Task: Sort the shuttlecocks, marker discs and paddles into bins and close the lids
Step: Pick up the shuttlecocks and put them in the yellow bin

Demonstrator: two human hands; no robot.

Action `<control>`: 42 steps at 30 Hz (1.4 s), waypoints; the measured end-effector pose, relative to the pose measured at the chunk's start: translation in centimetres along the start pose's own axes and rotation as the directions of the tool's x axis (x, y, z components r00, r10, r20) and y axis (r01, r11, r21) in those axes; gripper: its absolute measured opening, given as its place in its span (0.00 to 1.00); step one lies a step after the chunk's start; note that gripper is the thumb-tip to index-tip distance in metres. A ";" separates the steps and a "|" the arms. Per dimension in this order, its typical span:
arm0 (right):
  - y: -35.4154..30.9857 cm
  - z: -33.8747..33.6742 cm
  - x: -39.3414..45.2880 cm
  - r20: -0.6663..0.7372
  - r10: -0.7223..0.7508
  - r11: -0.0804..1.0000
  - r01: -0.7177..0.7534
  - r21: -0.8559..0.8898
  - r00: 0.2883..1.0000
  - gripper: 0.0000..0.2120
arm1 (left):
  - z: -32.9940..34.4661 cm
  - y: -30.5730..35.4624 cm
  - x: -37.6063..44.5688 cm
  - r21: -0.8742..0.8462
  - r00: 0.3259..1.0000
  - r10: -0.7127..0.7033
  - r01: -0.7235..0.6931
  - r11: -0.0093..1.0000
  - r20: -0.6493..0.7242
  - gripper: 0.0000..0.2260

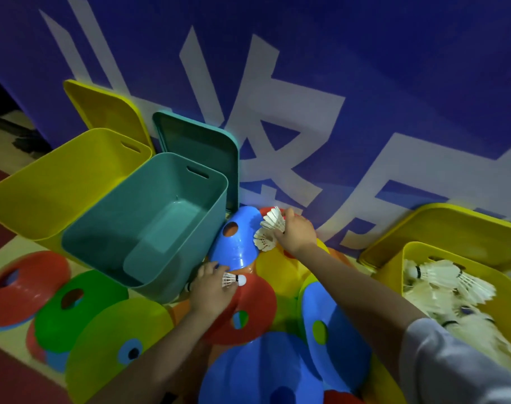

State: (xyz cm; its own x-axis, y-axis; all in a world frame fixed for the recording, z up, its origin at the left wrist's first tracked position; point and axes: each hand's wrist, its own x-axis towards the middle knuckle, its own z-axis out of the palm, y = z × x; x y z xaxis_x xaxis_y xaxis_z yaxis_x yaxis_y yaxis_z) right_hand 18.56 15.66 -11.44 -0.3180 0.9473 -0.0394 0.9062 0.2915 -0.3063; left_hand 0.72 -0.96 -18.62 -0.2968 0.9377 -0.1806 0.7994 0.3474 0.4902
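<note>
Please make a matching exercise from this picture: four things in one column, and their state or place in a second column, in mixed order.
Things:
1. teal bin
2. yellow bin on the right
3. teal lid
4. right hand

States:
A. leans against the blue wall
B. holds white shuttlecocks
C. stands open with nothing inside
D. contains many shuttlecocks

Pairs: 1-C, 2-D, 3-A, 4-B

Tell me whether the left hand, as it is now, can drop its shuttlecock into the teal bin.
Probably yes. The left hand holds a shuttlecock right beside the teal bin, whose top is open, its lid leaning behind it. Only the near wall must be cleared.
</note>
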 end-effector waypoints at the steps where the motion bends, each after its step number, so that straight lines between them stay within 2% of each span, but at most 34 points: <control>1: 0.3 -0.2 -0.3 -0.014 -0.003 0.999 0.003 0.034 1.000 0.24 | -0.2 -0.3 -0.1 0.041 0.997 0.064 -0.065 0.997 0.034 0.29; 4: 0.9 -0.9 -1.5 -0.050 0.010 0.977 0.001 0.215 0.999 0.26 | -0.7 -1.1 -0.3 0.212 0.975 0.179 -0.204 0.956 0.130 0.26; 6: 1.0 -1.7 -2.7 -0.097 0.049 0.936 -0.011 0.351 0.994 0.26 | -0.9 -1.1 -0.4 0.257 0.966 0.233 -0.254 0.932 0.108 0.25; 8: 1.4 -2.5 -4.4 -0.140 0.069 0.894 0.001 0.448 0.988 0.25 | -1.1 -0.4 -0.7 0.218 0.964 0.262 -0.267 0.939 0.051 0.28; 11: 3.1 -4.0 -7.1 -0.183 0.082 0.848 0.028 0.530 0.980 0.26 | -2.2 2.3 -1.9 0.045 0.973 0.219 -0.216 0.975 -0.071 0.28; 14: 5.9 -6.6 -9.6 -0.247 0.141 0.823 0.024 0.567 0.959 0.25 | -3.3 6.9 -3.8 -0.221 0.965 0.177 -0.218 0.951 -0.192 0.20; 16: 8.2 -8.4 -11.3 -0.281 0.192 0.815 0.007 0.579 0.940 0.25 | -3.3 10.6 -5.1 -0.387 0.960 0.188 -0.257 0.885 -0.207 0.18; 18: 10.6 -9.8 -13.4 -0.293 0.217 0.809 -0.004 0.587 0.931 0.24 | -2.9 14.3 -6.5 -0.542 0.948 0.254 -0.319 0.777 -0.194 0.18; 21: 14.3 -11.2 -17.2 -0.270 0.230 0.811 -0.030 0.584 0.935 0.22 | -1.3 19.1 -8.2 -0.633 0.924 0.342 -0.370 0.680 -0.172 0.18; 24: 18.3 -12.3 -20.9 -0.274 0.262 0.812 -0.058 0.581 0.925 0.21 | 0.5 23.3 -10.0 -0.647 0.911 0.403 -0.358 0.673 -0.085 0.17; 30: 26.3 -15.4 -26.1 -0.292 0.359 0.804 -0.135 0.579 0.887 0.18 | 4.2 30.0 -12.8 -0.629 0.866 0.500 -0.387 0.674 0.003 0.15; 36: 29.8 -16.7 -28.3 -0.281 0.392 0.813 -0.186 0.552 0.876 0.17 | 6.2 33.3 -13.1 -0.573 0.867 0.497 -0.384 0.724 0.046 0.16; 39: 29.9 -15.9 -30.1 -0.212 0.321 0.824 -0.161 0.544 0.923 0.18 | 6.8 33.4 -13.0 -0.512 0.854 0.518 -0.426 0.746 0.044 0.17; 42: 29.6 -14.5 -33.1 -0.133 0.179 0.828 -0.076 0.555 0.975 0.18 | 7.0 32.6 -13.3 -0.540 0.844 0.534 -0.432 0.722 0.040 0.18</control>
State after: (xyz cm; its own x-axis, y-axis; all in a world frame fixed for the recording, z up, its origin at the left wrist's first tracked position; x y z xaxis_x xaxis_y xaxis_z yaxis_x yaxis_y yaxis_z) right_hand 59.95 -5.17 -5.40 -0.1107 0.9933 0.0333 0.6202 0.0952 -0.7786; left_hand 34.40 -2.15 -6.24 0.1972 0.9775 0.0755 0.4232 -0.1543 0.8928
